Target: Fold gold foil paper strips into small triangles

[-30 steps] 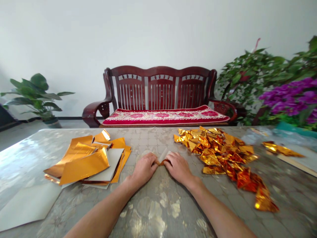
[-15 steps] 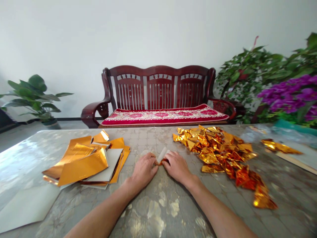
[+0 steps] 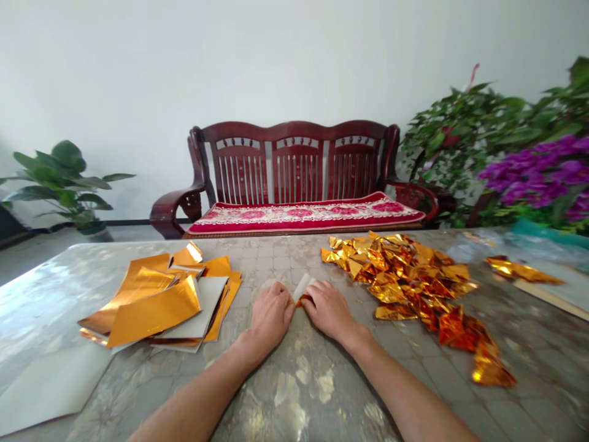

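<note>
Both my hands meet at the middle of the table. My left hand (image 3: 271, 316) and my right hand (image 3: 329, 312) pinch a small folded piece of gold foil paper (image 3: 302, 290) between them, its pale back showing at the top and its lower part mostly hidden by my fingers. To the left lies a loose stack of gold foil sheets with pale backs (image 3: 154, 310). A heap of small folded gold foil triangles (image 3: 405, 273) spreads to the right of my right hand, not touching it.
The mottled grey stone-look table (image 3: 294, 393) runs under everything. A pale sheet (image 3: 50, 387) lies at its front left. Further right are a gold foil strip (image 3: 522, 270), a wooden strip (image 3: 547, 294) and clear plastic (image 3: 488, 248). Beyond the table stand a dark wooden bench (image 3: 294, 166) and potted plants (image 3: 488, 135).
The view has tilted slightly. My hands have shifted a little on the folded piece, whose pale tip now shows more between them.
</note>
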### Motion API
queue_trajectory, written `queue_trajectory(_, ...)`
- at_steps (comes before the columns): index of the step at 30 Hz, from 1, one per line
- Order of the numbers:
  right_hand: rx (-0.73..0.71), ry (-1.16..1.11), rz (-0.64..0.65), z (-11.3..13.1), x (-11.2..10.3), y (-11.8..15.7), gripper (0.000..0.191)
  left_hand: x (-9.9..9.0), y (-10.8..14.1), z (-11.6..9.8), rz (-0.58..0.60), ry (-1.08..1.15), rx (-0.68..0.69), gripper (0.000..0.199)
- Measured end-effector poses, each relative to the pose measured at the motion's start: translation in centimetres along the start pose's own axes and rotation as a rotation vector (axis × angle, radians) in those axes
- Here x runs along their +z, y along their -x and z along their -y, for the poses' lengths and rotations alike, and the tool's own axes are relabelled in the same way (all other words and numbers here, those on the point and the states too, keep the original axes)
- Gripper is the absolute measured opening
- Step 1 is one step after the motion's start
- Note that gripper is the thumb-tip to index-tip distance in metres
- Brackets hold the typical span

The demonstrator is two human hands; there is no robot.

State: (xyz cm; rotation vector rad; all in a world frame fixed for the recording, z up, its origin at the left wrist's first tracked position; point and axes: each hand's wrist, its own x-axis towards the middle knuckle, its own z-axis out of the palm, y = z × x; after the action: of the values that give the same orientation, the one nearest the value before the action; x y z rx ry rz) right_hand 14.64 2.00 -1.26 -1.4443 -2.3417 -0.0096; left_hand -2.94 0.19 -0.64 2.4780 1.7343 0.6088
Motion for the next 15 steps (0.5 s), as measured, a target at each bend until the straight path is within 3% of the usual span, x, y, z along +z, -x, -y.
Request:
queue_trajectory(4, -0.058, 0.038, -0.004, 0.3, 0.0, 0.3, 0.011, -0.4, -0.2, 0.3, 0.007, -0.088, 0.059, 0.020)
queue_trajectory(7, -0.056, 0.043, -0.011, 0.5, 0.0, 0.4, 0.012, -0.5, -0.5, 0.7, 0.030, -0.032, 0.086, 0.020)
queue_trajectory(15, 0.025, -0.030, -0.017, 0.7, 0.0, 0.2, 0.014, -0.5, -0.3, 1.1, 0.064, 0.038, 0.011, 0.016)
